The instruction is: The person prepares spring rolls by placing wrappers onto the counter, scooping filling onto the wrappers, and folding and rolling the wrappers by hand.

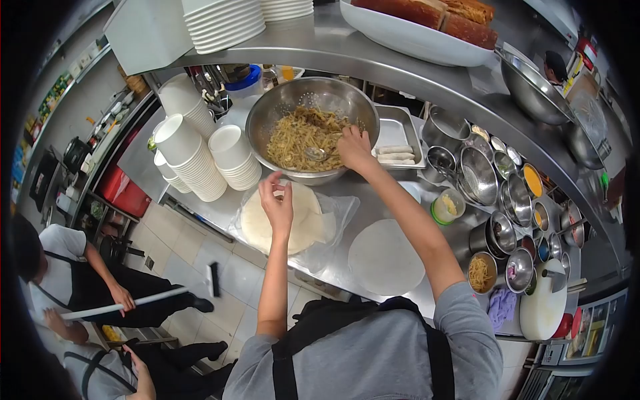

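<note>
My right hand (355,147) is closed at the right side of a large steel bowl (257,130), gripping a metal spoon (315,154) whose head rests on a shredded, noodle-like filling (300,137). My left hand (275,200) is raised in front of the bowl, fingers loosely bent and apart, with nothing visible in them. Beneath it lies a stack of thin round wrappers (257,223) on a clear plastic bag (343,213). One pale round sheet (387,257) lies flat on the steel counter to the right. Pale rolls (395,155) sit in a metal tray (419,143) beside the bowl.
Stacked white tubs (193,160) stand left of the bowl. Several small steel bowls (478,175) of ingredients crowd the right side, near a green-based container (448,205). A steel shelf (300,57) overhangs the back. Two people stand at left, one holding a broom (153,297).
</note>
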